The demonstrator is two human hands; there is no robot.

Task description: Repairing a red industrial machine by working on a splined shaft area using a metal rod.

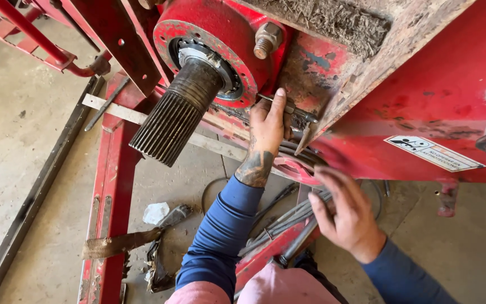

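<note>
— Where were our hands at that moment?

— Our left hand [268, 125] was up against the red-painted steel machine body [423, 101], just below the round red bearing flange [215, 34]. Its fingers [279, 104] were pressed together and curled around a thin grey metal rod [296, 112] that ran along the lower edge of the housing; the thumb side was hidden from us, so we could not tell how tightly it gripped.

— And the right one?

— Our right hand [347, 217] sat lower, near the bundle of grey cables and hoses [288, 217] that passed under the machine. Its fingers [333, 183] were loosely spread and bent over the bundle, touching it, not pinching anything that we could see.

— What stood beside them?

— The dark, splined steel shaft [178, 112] stuck out of the flange, tilted down to the left, just beside our left hand but apart from it. A large grey hex bolt [266, 38] sat in the flange above that hand. A white warning sticker [434, 153] was on the red panel to the right.

— And below?

— The red steel frame leg [111, 186] ran down to the concrete floor [23, 141], where a crumpled white scrap [156, 213] and a dirty strap [122, 243] lay near it.
</note>
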